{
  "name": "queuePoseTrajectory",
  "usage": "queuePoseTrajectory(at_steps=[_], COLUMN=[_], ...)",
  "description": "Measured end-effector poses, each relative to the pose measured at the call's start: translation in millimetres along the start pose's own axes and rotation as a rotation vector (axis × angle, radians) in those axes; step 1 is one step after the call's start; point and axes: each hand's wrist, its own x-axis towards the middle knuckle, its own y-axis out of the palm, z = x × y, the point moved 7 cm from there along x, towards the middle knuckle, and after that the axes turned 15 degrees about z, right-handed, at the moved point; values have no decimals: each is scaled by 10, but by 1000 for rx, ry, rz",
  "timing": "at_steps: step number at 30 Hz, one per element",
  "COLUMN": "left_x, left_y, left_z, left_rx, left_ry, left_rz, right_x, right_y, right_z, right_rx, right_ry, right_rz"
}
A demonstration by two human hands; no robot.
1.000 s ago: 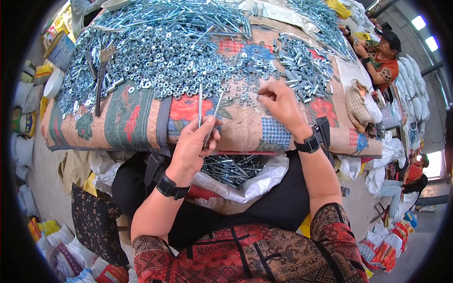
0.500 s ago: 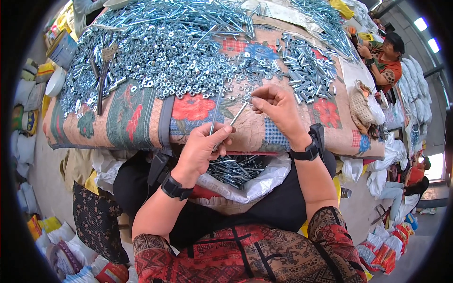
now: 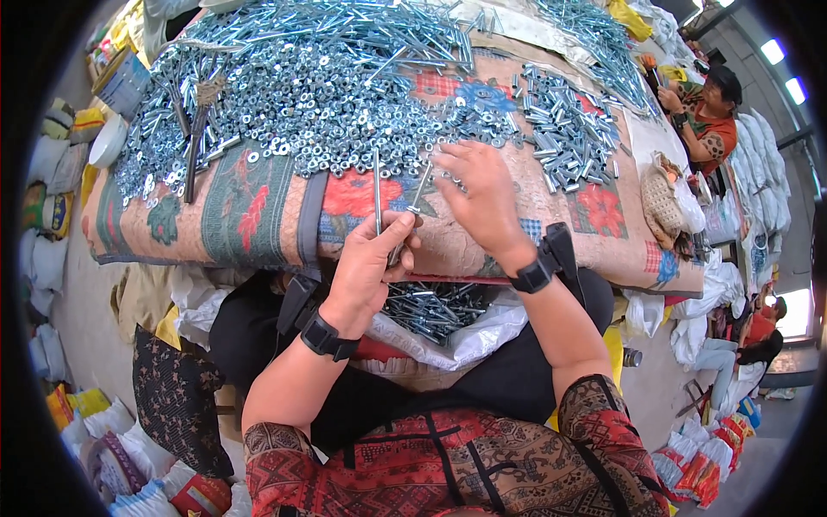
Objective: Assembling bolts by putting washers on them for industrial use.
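Note:
My left hand [image 3: 372, 258] is closed around two long, thin metal bolts in front of the table edge. One bolt [image 3: 376, 194] points nearly straight up. The other bolt [image 3: 423, 184] leans right, and a small ring-shaped piece, a nut or washer, shows on it beside my thumb. My right hand [image 3: 484, 200] is just right of the leaning bolt, fingers apart and slightly blurred, with nothing visible in it. Beyond both hands lies a wide heap of metal nuts [image 3: 323, 116], its near edge close to my right fingertips.
Metal sleeves [image 3: 568, 129] are piled right of the nuts. Long rods [image 3: 345, 34] lie behind. A white sack [image 3: 487, 332] of bolts sits open in my lap below the table edge. Dark tools [image 3: 191, 164] rest at left. Another person [image 3: 715, 116] works at far right.
My right hand has let go of the leaning bolt's upper end and moved slightly left. The ring-shaped piece now shows by my left thumb. The bolts in my left hand stand more upright.

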Motion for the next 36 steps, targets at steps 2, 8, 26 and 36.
queuePoseTrajectory(at_steps=[2,8,26,36], left_x=[-6,-33,-9,-26], left_y=[-2,11,148,222], left_z=[-2,-33,39,17], left_rx=[7,50,67,360], left_ry=[-9,-50,-226,-158], left_rz=[-10,2,189,199], right_x=[30,52,-222,-185], right_y=[188,117,218,-55], right_z=[77,-382,-110,-255], right_rx=[-447,568,1093,1097], right_ry=[-96,303,411,372], right_rz=[94,216,481,279])
